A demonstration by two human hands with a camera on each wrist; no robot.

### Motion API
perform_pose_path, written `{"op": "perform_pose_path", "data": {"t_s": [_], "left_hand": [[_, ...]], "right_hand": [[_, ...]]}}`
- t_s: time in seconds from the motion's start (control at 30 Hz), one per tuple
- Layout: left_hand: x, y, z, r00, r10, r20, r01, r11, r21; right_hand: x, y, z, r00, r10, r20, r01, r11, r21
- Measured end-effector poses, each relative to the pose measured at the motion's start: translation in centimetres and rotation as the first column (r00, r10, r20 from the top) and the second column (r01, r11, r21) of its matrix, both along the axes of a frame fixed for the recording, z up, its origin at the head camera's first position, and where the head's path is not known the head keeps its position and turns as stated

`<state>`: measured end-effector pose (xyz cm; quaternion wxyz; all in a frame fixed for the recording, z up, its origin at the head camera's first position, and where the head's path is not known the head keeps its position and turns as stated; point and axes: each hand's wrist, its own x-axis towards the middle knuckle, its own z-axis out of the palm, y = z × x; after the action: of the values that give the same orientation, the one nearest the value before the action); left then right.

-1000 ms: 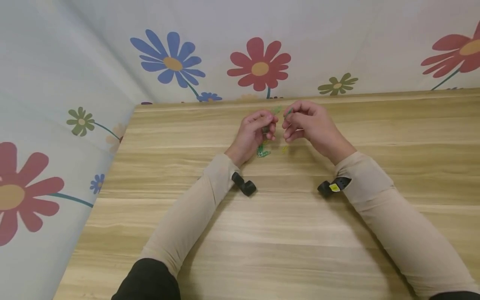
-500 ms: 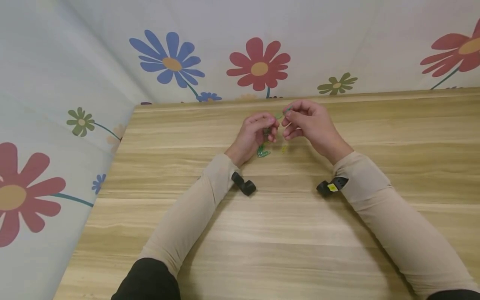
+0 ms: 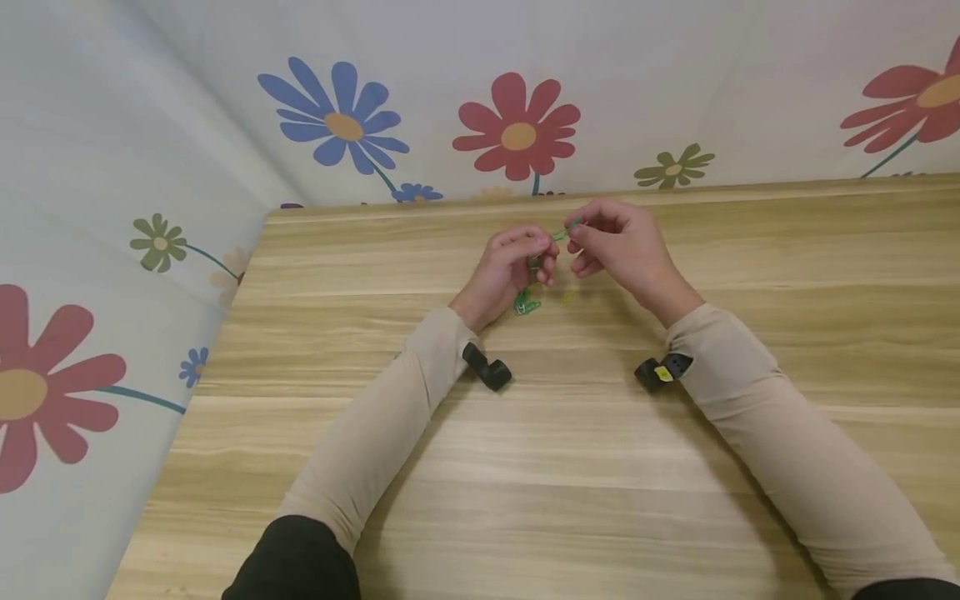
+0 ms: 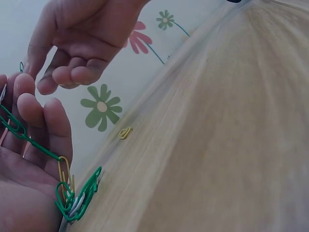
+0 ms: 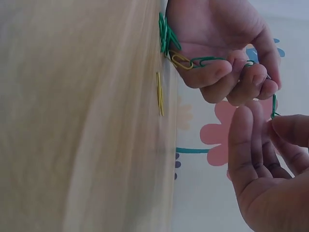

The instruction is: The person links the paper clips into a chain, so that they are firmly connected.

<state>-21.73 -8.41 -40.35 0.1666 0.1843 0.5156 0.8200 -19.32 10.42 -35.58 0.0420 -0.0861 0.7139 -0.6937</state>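
Note:
My left hand (image 3: 504, 265) pinches a chain of linked paper clips between thumb and fingertips. Across its palm in the left wrist view run a green paper clip (image 4: 43, 149) and a yellow paper clip (image 4: 62, 169). The chain's lower end reaches a small cluster of green and white paper clips (image 4: 87, 195) on the table. Close by on the right, my right hand (image 3: 626, 254) pinches a green paper clip with thumb and index finger. This clip meets the green clip (image 5: 274, 102) sticking up from my left fingertips; whether they are linked cannot be told.
A loose yellow paper clip (image 5: 160, 94) lies on the wooden table (image 3: 555, 467), below and between the hands. Behind the table's far edge hangs a flower-printed cloth (image 3: 420, 92). Each wrist carries a black camera (image 3: 495, 375).
A second ago the clips at the two hands stood apart. The right hand's green clip has since come against the one at the left fingertips. Both arms have barely moved.

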Motion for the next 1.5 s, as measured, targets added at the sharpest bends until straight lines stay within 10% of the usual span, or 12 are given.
{"op": "perform_pose_path", "data": {"t_s": [0.43, 0.77, 1.07, 1.5], "left_hand": [[-0.12, -0.1, 0.04, 1.0, 0.006, -0.008, -0.006, 1.0, -0.012], [-0.13, -0.23, 0.11, 1.0, 0.023, -0.004, -0.023, 0.999, -0.035], [-0.08, -0.44, 0.04, 1.0, 0.022, 0.0, -0.022, 1.0, -0.022], [0.15, -0.3, 0.08, 0.994, -0.044, 0.1, 0.039, 0.998, 0.051]], "right_hand": [[0.17, -0.22, 0.5, 0.992, 0.012, -0.128, 0.032, 0.94, 0.34], [-0.04, -0.32, 0.55, 0.998, 0.068, 0.004, -0.065, 0.934, 0.352], [0.02, -0.67, 0.45, 0.986, 0.12, 0.118, -0.137, 0.98, 0.147], [0.5, -0.57, 0.27, 0.989, 0.148, -0.029, -0.135, 0.951, 0.277]]}}
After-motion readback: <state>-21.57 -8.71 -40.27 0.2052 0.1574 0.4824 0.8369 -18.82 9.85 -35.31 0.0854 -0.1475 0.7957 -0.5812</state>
